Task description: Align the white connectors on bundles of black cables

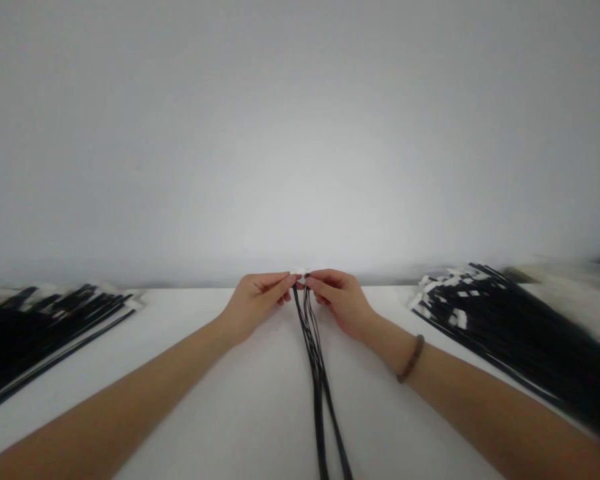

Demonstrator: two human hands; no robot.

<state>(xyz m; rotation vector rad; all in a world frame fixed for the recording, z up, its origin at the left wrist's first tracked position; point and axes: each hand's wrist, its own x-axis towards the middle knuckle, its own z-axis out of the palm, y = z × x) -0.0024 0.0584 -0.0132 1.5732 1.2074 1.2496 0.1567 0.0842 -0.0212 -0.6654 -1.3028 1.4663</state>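
My left hand (260, 297) and my right hand (344, 299) meet over the far part of the white table, fingertips close together. Each hand pinches the end of a black cable. Small white connectors (299, 271) show between the fingertips; whether they touch each other I cannot make out. From the pinched ends, several black cables (316, 373) hang toward me and cross, running out at the bottom of the view. Near my right hand the strands spread into thin separate wires. A dark beaded bracelet sits on my right wrist.
On the left lies a pile of black cables (45, 333) with white ends. A second, larger pile of black cables (520, 333) with white connectors lies on the right, beside pale plastic bags (575, 300). The white table (250, 413) ends against a plain grey wall (300, 133).
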